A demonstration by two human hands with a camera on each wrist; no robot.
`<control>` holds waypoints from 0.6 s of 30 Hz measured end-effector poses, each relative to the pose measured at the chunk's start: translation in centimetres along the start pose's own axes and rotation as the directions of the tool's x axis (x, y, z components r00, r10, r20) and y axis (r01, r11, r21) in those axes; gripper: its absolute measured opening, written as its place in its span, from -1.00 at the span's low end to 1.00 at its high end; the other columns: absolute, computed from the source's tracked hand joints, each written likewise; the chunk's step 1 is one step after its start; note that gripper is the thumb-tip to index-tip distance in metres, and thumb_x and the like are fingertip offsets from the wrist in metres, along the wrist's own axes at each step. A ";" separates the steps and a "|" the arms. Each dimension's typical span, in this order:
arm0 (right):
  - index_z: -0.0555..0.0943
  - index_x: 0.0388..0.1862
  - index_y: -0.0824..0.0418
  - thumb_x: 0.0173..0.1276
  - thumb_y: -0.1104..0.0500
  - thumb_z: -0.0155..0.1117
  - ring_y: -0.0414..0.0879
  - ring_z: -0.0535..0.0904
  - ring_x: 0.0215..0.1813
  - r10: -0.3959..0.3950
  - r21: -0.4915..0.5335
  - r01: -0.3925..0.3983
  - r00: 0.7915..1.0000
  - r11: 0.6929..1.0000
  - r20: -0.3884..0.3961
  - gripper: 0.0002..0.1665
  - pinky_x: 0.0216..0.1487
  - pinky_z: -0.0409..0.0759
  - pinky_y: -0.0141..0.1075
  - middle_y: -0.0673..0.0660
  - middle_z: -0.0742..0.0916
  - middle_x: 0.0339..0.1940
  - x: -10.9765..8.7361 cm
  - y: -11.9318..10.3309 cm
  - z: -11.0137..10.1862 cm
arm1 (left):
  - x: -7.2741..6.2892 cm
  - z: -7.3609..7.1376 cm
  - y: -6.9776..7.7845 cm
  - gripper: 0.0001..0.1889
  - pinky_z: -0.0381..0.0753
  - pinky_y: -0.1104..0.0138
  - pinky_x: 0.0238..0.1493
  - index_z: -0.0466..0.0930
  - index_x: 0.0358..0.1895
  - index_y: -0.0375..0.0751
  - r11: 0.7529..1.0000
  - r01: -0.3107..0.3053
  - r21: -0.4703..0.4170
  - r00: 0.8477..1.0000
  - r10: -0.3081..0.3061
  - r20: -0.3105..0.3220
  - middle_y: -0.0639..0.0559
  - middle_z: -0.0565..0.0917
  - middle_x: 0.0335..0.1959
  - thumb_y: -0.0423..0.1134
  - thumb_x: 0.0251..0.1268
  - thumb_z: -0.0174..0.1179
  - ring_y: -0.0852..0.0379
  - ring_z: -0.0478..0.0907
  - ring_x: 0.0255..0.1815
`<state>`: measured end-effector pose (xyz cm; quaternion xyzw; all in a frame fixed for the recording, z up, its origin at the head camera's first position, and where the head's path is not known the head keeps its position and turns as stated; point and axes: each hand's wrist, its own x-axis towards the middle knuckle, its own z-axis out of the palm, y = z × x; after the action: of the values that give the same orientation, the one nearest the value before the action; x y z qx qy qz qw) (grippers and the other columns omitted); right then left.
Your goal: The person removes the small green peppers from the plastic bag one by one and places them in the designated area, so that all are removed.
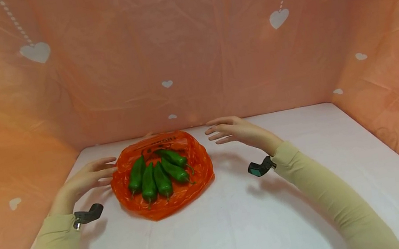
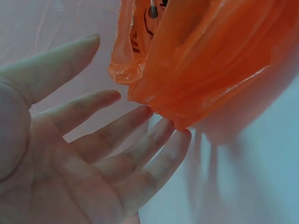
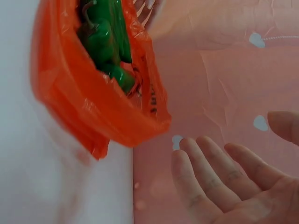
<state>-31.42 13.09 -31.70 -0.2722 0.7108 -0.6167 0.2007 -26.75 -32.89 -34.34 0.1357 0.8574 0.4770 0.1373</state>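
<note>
Several green peppers (image 1: 162, 180) lie fanned out in an orange plastic bag (image 1: 202, 186), whose crumpled sides stand up around them. Dark print shows on the bag's inner far side. At the bag's left edge is my left hand (image 1: 90, 178), fingers extended; in the left wrist view its fingertips (image 2: 180, 137) are right at the orange plastic. My right hand (image 1: 238, 131) is held off the bag's right side with its fingers spread and nothing in them. In the right wrist view a gap shows between these fingers (image 3: 224, 163) and the bag (image 3: 135, 130).
The bag rests on a white table (image 1: 242, 232), left of its middle and near its far edge. Orange sheeting (image 1: 186, 46) with white hearts walls in the back and both sides. A dark camera sits at each wrist.
</note>
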 end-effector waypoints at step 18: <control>0.24 0.39 0.45 0.53 0.19 -0.06 0.32 0.41 0.24 0.019 0.041 -0.022 0.997 0.999 0.077 -0.45 0.26 0.38 0.07 0.49 0.44 0.26 3.3 1.0 4.3 | 0.0 0.9 -0.8 -0.39 0.65 0.23 -0.10 0.13 0.38 -0.50 1.000 -0.013 0.000 0.998 0.013 -0.054 -0.55 0.25 0.28 -0.34 0.36 0.12 -0.15 0.55 0.03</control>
<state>-31.47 7.76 -33.21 -0.2841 0.6923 -0.6185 0.2396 -26.51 -32.61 -35.46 0.1285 0.8597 0.4816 0.1111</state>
